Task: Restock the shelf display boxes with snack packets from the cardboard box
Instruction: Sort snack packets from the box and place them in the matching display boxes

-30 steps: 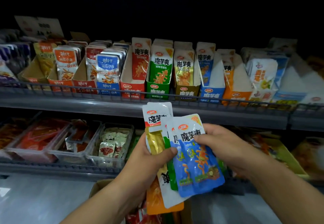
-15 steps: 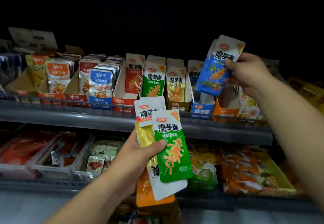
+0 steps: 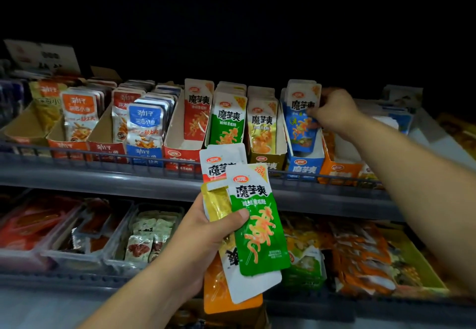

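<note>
Two hands: right hand (image 3: 332, 112) at 1 o'clock, fingers pinching the blue packet (image 3: 302, 122); left hand (image 3: 206, 233) at 6 o'clock, fingers curled round spare packets (image 3: 257, 225).
Blue packet: half inside the blue display box (image 3: 305, 168).
Advice: seat it upright, face forward (like its neighbours (image 3: 262, 127)), then release.

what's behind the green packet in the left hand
Behind the green packet in the left hand: a red-banded white packet, a gold packet, a second white packet and an orange packet. Their middles are covered.
</note>
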A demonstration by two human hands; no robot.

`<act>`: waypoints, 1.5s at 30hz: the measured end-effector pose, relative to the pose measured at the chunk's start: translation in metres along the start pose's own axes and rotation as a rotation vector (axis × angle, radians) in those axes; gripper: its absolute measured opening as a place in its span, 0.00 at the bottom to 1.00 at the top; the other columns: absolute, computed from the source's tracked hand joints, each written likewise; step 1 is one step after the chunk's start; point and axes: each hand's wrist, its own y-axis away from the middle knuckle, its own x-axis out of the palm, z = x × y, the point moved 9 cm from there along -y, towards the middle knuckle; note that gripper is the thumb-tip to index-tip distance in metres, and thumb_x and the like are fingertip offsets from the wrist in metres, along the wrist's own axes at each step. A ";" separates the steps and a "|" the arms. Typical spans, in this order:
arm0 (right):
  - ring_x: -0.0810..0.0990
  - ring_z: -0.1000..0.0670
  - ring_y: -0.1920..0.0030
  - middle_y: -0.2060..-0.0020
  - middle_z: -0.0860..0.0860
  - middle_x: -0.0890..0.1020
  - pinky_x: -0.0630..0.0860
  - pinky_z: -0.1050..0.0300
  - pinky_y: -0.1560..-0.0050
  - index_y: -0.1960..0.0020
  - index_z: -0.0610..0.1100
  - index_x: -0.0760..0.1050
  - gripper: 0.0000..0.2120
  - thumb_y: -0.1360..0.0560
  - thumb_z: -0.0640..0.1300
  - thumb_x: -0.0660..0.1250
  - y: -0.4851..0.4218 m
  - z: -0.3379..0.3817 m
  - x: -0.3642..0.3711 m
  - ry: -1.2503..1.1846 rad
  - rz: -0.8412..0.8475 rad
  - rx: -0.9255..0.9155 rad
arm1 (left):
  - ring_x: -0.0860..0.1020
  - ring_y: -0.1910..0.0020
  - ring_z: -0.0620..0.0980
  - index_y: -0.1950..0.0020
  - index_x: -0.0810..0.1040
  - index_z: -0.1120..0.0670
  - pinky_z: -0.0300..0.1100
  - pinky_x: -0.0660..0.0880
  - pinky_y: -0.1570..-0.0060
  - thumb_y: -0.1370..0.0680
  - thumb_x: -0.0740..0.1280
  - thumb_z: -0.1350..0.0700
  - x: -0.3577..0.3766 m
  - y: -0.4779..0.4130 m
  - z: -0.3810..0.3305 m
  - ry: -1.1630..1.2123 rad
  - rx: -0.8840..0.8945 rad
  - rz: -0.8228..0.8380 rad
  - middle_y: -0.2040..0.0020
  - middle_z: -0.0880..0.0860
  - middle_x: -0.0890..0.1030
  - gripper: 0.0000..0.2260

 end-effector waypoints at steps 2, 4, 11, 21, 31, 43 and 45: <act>0.78 0.41 0.35 0.35 0.42 0.78 0.79 0.43 0.40 0.29 0.43 0.69 0.23 0.22 0.36 0.69 -0.001 0.007 0.004 0.088 0.020 -0.071 | 0.86 0.49 0.61 0.35 0.75 0.50 0.55 0.83 0.52 0.23 0.71 0.64 0.000 -0.002 -0.001 0.000 0.009 -0.001 0.46 0.57 0.87 0.19; 0.77 0.42 0.34 0.34 0.42 0.78 0.77 0.47 0.39 0.29 0.44 0.69 0.24 0.23 0.36 0.70 -0.002 0.012 0.010 0.183 0.043 -0.126 | 0.86 0.49 0.61 0.35 0.75 0.50 0.54 0.83 0.53 0.23 0.70 0.64 0.001 -0.003 -0.001 0.002 0.012 0.000 0.46 0.57 0.87 0.18; 0.78 0.39 0.36 0.36 0.40 0.79 0.78 0.43 0.39 0.31 0.42 0.72 0.26 0.27 0.40 0.76 -0.007 0.009 0.012 0.464 0.022 -0.162 | 0.87 0.49 0.60 0.35 0.76 0.50 0.54 0.83 0.53 0.22 0.70 0.65 0.002 -0.006 -0.006 -0.016 0.034 -0.006 0.46 0.57 0.87 0.18; 0.75 0.37 0.36 0.33 0.40 0.75 0.78 0.42 0.43 0.26 0.47 0.64 0.35 0.28 0.43 0.76 -0.022 0.018 0.011 0.705 -0.005 -0.223 | 0.87 0.50 0.59 0.36 0.76 0.51 0.55 0.83 0.52 0.22 0.70 0.66 -0.003 -0.012 -0.017 -0.006 0.045 -0.010 0.47 0.57 0.87 0.18; 0.70 0.33 0.34 0.31 0.38 0.68 0.76 0.41 0.45 0.27 0.46 0.66 0.37 0.30 0.51 0.78 -0.032 0.011 0.009 0.906 -0.180 -0.210 | 0.86 0.48 0.62 0.34 0.76 0.51 0.58 0.82 0.48 0.26 0.72 0.66 -0.016 -0.007 -0.012 0.012 0.031 0.010 0.45 0.59 0.87 0.22; 0.77 0.44 0.52 0.50 0.47 0.77 0.75 0.50 0.54 0.43 0.45 0.72 0.13 0.22 0.50 0.69 0.115 0.065 -0.010 0.182 -0.187 -0.212 | 0.87 0.50 0.59 0.35 0.77 0.52 0.54 0.85 0.54 0.26 0.73 0.65 -0.025 0.001 -0.009 -0.040 0.031 0.011 0.47 0.57 0.87 0.20; 0.79 0.50 0.53 0.52 0.52 0.78 0.76 0.55 0.55 0.41 0.51 0.71 0.14 0.23 0.53 0.70 0.169 0.059 0.028 -0.065 0.129 0.011 | 0.86 0.48 0.60 0.35 0.76 0.53 0.55 0.84 0.51 0.24 0.72 0.65 -0.025 0.002 -0.009 -0.038 0.034 0.013 0.46 0.58 0.87 0.19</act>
